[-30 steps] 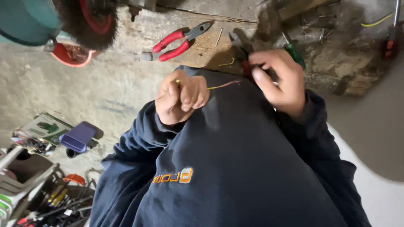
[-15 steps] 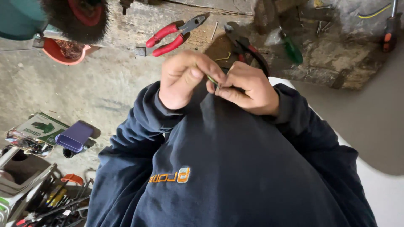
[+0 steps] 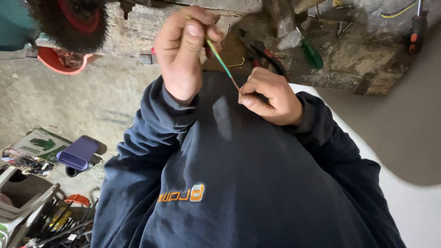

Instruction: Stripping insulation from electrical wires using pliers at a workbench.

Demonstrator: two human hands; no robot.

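My left hand (image 3: 183,50) is raised and pinches the upper end of a thin green-and-yellow wire (image 3: 220,62). The wire runs down and right to my right hand (image 3: 268,96), whose fingers pinch its bare reddish end. Both hands are in front of my dark blue sweatshirt (image 3: 239,183), above a worn wooden bench (image 3: 363,59). Red-handled pliers (image 3: 262,53) lie on the bench just behind my right hand, partly hidden by it.
A green-handled screwdriver (image 3: 311,51) and a black-and-orange screwdriver (image 3: 417,27) lie on the bench. A round brush (image 3: 73,23) and an orange bowl (image 3: 59,62) are at top left. A purple case (image 3: 78,153) and an open toolbox (image 3: 27,206) sit on the floor at left.
My left hand has lifted up and away from the right, drawing the wire taut between them. The hands were together half a second ago. The view has shifted slightly.
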